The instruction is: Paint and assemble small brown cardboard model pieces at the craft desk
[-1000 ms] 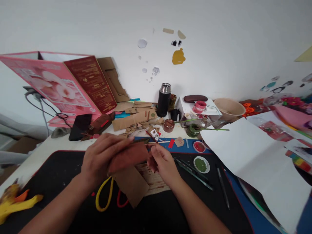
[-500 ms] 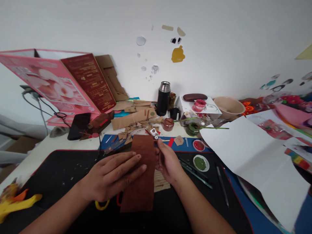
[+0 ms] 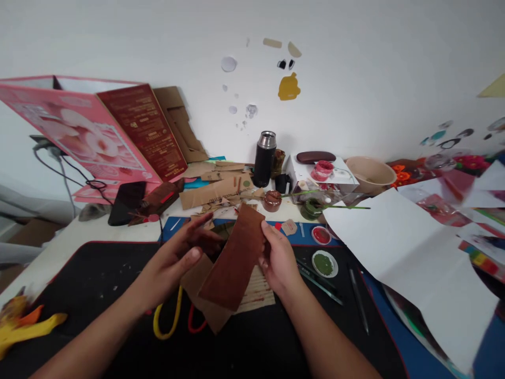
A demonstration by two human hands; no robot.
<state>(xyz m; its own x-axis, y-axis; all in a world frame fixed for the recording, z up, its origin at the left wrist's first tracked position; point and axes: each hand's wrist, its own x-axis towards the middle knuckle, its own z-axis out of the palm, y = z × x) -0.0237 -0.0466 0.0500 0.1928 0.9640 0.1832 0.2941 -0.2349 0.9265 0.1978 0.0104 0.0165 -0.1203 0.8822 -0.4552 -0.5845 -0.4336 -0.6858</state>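
A brown-painted cardboard strip [image 3: 236, 258] slants over the mat, its right edge pinched between the thumb and fingers of my right hand [image 3: 280, 258]. My left hand [image 3: 173, 263] is just left of the strip, fingers spread and thumb apart, with nothing gripped in it. Behind the strip's lower part shows a plain tan cardboard piece [image 3: 191, 281]; whether my left hand touches it is hard to see. A corrugated cardboard piece [image 3: 258, 295] with brown smears lies under the strip. Below my left hand are a yellow loop handle [image 3: 169, 334] and a red loop handle [image 3: 197, 330].
Along the back stand a black thermos [image 3: 265, 160], a jar of brown paint [image 3: 272, 201] and a jar of green paint [image 3: 311, 209]. Lids with red paint [image 3: 321, 235] and green paint [image 3: 325, 263] lie to the right, near pens [image 3: 358, 300] and white paper [image 3: 410, 258].
The strip has been lifted and tilted to the right in my right hand. My left hand has come off its surface and moved left, its fingers spreading. The tan piece now shows.
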